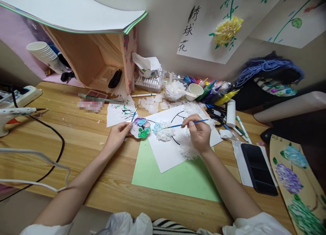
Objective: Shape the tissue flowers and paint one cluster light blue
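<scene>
My right hand [200,133] is closed around a thin blue paintbrush [175,126]. The brush tip meets a white paper flower [165,131] whose left part is tinted light blue. That flower lies on a white sheet [163,156] with black drawn stems and more white paper flowers, partly behind my right hand. In my left hand [119,134] I grip a small paint palette [141,128] with purple, blue, pink and green paint. A second thin brush [133,114] also sits at my left fingers. Under the white sheet is green paper [152,170].
A paint-smeared tissue [118,114] lies left of the palette. Behind are torn paper scraps, a paper cup [195,91] and paint bottles [216,92]. Scissors [215,114] and a black tray [258,168] are at right. A glue gun [15,114] and cables lie at left.
</scene>
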The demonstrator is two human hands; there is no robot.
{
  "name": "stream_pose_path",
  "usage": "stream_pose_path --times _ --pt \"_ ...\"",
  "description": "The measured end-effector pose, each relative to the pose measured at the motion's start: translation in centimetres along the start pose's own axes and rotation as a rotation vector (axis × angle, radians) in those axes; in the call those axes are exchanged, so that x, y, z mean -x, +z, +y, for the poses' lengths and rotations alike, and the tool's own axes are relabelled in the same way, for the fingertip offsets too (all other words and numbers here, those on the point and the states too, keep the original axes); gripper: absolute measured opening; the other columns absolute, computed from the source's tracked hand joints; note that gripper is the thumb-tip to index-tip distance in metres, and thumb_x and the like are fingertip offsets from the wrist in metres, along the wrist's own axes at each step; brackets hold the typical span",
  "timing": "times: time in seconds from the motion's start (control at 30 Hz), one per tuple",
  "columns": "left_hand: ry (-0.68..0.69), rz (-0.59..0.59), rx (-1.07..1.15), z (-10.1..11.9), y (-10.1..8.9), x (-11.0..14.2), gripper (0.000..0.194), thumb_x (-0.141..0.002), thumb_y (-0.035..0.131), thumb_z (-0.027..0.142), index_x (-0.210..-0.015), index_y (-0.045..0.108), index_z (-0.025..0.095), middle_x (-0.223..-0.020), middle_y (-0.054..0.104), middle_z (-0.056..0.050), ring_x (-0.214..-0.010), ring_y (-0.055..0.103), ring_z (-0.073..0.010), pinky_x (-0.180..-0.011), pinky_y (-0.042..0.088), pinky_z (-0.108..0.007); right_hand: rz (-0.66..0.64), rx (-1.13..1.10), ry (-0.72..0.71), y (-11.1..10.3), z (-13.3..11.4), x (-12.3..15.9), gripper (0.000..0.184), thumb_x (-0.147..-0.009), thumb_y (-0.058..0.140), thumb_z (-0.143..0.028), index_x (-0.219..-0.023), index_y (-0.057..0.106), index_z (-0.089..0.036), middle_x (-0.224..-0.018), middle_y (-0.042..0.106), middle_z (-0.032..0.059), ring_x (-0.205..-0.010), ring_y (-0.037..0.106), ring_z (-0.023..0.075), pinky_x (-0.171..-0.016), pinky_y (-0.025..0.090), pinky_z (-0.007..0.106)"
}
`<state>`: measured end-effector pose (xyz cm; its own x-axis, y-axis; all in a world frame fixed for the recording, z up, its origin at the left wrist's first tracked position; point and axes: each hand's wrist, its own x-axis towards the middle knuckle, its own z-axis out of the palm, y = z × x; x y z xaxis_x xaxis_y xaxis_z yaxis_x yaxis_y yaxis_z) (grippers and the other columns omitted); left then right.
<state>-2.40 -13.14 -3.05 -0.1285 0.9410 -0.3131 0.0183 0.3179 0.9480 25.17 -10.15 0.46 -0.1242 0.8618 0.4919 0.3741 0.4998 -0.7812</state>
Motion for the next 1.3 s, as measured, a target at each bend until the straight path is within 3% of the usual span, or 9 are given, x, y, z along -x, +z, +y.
stream_pose_path --times 0.1,0.3,0.47,0.67,0.9,1.07,1.3 --pt "0.000 0.003 -0.007 0.03 -0.01 0.04 0.038 -0.065 0.067 0.049 -0.082 0.069 0.015 -0.071 0.069 -0.001 -0.066 0.062 -0.0148 -0.066 0.053 -0.024 -0.062 0.045 -0.035 0.20 -0.21 0.04 0.020 -0.085 0.042 -0.019 -0.070 0.056 -0.019 -0.066 0.057 0.0017 -0.069 0.052 0.0159 -0.068 0.040 0.033" --pt "-0.001 0.000 -0.011 0.07 -0.02 0.06 0.038 -0.066 0.067 0.049 -0.083 0.068 0.015 -0.072 0.069 -0.002 -0.067 0.063 -0.0152 -0.067 0.053 -0.025 -0.008 0.041 -0.045 -0.06 -0.33 -0.08 0.020 -0.085 0.042 -0.018 -0.070 0.055 -0.019 -0.067 0.056 0.0019 -0.068 0.051 0.0161 -0.066 0.040 0.033" --pt "-0.010 0.022 -0.022 0.19 0.08 0.10 0.039 -0.066 0.066 0.049 -0.083 0.068 0.014 -0.075 0.070 -0.003 -0.068 0.063 -0.0158 -0.068 0.053 -0.025 -0.091 0.074 -0.083 0.12 -0.58 0.01 0.019 -0.084 0.042 -0.016 -0.071 0.055 -0.020 -0.066 0.056 0.0020 -0.068 0.050 0.0160 -0.066 0.040 0.033" --pt "-0.004 0.011 -0.025 0.08 -0.02 0.08 0.040 -0.066 0.066 0.050 -0.084 0.068 0.014 -0.076 0.070 -0.004 -0.070 0.064 -0.0170 -0.069 0.053 -0.027 -0.022 0.057 -0.097 -0.17 -0.81 -0.04 0.018 -0.083 0.042 -0.017 -0.071 0.056 -0.020 -0.065 0.056 0.0020 -0.068 0.051 0.0167 -0.066 0.040 0.033" --pt "-0.001 0.012 -0.028 -0.03 0.00 -0.03 0.041 -0.067 0.065 0.049 -0.087 0.068 0.013 -0.079 0.070 -0.005 -0.071 0.064 -0.0176 -0.070 0.054 -0.029 -0.154 0.096 -0.126 0.18 -0.93 0.13 0.017 -0.082 0.043 -0.015 -0.072 0.056 -0.019 -0.067 0.057 0.0021 -0.069 0.051 0.0162 -0.067 0.041 0.033" --pt "0.005 0.003 -0.024 -0.04 -0.02 0.00 0.042 -0.066 0.065 0.051 -0.085 0.068 0.015 -0.079 0.071 -0.004 -0.071 0.065 -0.0178 -0.070 0.054 -0.028 -0.084 0.078 -0.113 0.07 -0.98 0.09 0.017 -0.083 0.042 -0.016 -0.072 0.055 -0.020 -0.067 0.056 0.0023 -0.069 0.051 0.0166 -0.067 0.041 0.034" --pt "0.002 0.018 -0.039 0.05 -0.06 0.08 0.042 -0.065 0.066 0.052 -0.083 0.068 0.014 -0.078 0.071 -0.005 -0.071 0.065 -0.0182 -0.069 0.054 -0.028 -0.129 0.095 -0.124 -0.08 -0.92 0.02 0.018 -0.083 0.043 -0.015 -0.071 0.055 -0.020 -0.066 0.056 0.0019 -0.067 0.051 0.0160 -0.066 0.041 0.033"
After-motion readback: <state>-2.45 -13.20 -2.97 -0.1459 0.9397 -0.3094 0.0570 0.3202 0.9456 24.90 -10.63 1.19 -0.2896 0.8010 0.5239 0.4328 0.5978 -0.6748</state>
